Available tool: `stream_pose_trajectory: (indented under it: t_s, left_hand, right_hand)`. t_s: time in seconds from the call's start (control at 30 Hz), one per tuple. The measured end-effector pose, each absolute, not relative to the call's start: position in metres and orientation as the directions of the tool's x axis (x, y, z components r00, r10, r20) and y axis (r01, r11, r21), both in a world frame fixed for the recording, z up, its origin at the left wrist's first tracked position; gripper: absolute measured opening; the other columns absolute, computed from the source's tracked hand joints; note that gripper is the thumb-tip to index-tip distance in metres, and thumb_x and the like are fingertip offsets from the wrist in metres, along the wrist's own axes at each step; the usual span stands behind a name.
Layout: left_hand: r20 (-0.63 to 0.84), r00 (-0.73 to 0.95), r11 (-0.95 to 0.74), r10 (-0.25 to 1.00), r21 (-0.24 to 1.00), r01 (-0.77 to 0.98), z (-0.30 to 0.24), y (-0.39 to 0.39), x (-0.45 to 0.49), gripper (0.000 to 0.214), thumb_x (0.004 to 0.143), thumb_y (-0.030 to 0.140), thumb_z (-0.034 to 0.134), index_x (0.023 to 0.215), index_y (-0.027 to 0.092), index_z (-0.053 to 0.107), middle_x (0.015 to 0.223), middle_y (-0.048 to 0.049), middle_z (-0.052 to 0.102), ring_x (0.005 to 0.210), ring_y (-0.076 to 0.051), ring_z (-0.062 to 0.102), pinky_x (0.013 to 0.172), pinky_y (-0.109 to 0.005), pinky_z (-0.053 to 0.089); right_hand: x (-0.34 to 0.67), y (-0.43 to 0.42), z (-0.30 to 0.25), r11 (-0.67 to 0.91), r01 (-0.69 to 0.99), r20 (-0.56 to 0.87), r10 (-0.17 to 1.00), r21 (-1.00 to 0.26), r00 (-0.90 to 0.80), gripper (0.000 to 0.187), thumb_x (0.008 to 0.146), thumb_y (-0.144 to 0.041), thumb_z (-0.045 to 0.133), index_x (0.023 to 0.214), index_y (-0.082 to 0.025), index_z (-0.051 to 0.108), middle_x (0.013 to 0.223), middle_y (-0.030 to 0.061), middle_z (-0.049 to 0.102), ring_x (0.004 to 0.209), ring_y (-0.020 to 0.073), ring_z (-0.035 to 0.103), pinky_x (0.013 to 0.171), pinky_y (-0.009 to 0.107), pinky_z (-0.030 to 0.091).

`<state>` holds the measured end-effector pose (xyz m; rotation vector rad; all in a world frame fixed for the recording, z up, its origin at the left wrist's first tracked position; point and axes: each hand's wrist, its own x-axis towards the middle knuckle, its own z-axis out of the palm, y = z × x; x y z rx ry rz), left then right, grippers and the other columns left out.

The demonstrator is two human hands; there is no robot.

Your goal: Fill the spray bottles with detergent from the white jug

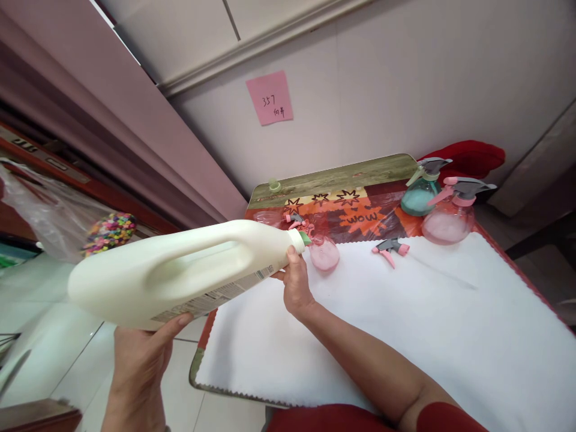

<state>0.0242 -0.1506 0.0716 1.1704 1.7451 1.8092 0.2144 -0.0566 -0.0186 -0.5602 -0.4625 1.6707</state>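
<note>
A large cream-white plastic jug [112,270] with a moulded handle lies nearly level in the air, tipped slightly onto its labelled side. My left hand [141,351] supports its underside near the base, thumb along the label. Around the neck, my right hand [297,282] is closed, its thumb close to the green spout [306,238]. That spout points at a round pink spray bottle [324,257] just beyond it; the bottle's mouth is partly hidden. To the right lies a loose grey and pink trigger sprayer [390,247] with a clear tube.
A pink-headed sprayer [294,220] is partly seen behind the jug. Teal [420,198] and pink [450,225] spray bottles stand at the table's far right. A pale green cap [274,186] sits on the back edge. White cloth [360,336] covers the table; a wall rises behind.
</note>
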Motion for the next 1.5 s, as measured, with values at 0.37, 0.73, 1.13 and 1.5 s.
stream_pose_trajectory:
  t_s: [0.37,0.73,1.13,1.5]
  left_hand:
    - [0.085,-0.579,-0.099,0.811,0.995,0.007,0.026,-0.145,0.043,0.063,0.052,0.024,0.091,0.112,0.025,0.072,0.107,-0.005,0.076,0.105,-0.026,0.07,0.092,-0.036,0.058]
    - [-0.213,-0.492,0.006,0.844,0.921,-0.388,-0.055,-0.156,0.075,0.072,0.048,0.013,0.091,0.116,0.025,0.07,0.12,-0.0037,0.073,0.123,-0.028,0.061,0.109,-0.039,0.047]
    - [-0.397,-0.314,0.363,0.863,0.917,-0.163,-0.07,-0.194,0.066,0.039,0.054,0.037,0.091,0.073,0.011,0.068,0.055,-0.0053,0.065,0.039,-0.014,0.054,0.035,-0.023,0.036]
    - [0.051,-0.571,0.095,0.819,0.97,0.224,-0.018,-0.217,0.013,0.051,0.066,0.046,0.084,0.104,0.017,0.066,0.083,-0.0044,0.07,0.069,-0.018,0.064,0.06,-0.028,0.053]
  right_hand:
    - [0.236,-0.05,0.007,-0.028,-0.728,-0.031,0.999,-0.685,-0.01,0.052,0.087,-0.054,0.064,0.127,-0.021,0.056,0.119,0.0061,0.07,0.109,0.0238,0.064,0.094,0.038,0.054]
    - [0.26,-0.051,0.012,0.186,-0.385,0.305,0.912,-0.904,-0.275,0.073,0.052,-0.036,0.095,0.116,-0.023,0.063,0.116,0.0057,0.069,0.111,0.0269,0.062,0.096,0.04,0.051]
    - [0.221,-0.049,0.019,0.312,-0.082,0.319,0.863,-0.946,-0.393,0.08,0.054,-0.048,0.092,0.123,-0.024,0.058,0.111,0.0033,0.07,0.102,0.0252,0.066,0.09,0.04,0.052]
    - [0.299,-0.086,-0.044,0.585,0.24,0.544,0.81,-0.774,-0.219,0.048,0.085,-0.045,0.072,0.126,-0.023,0.063,0.132,0.0132,0.066,0.126,0.0275,0.059,0.108,0.045,0.046]
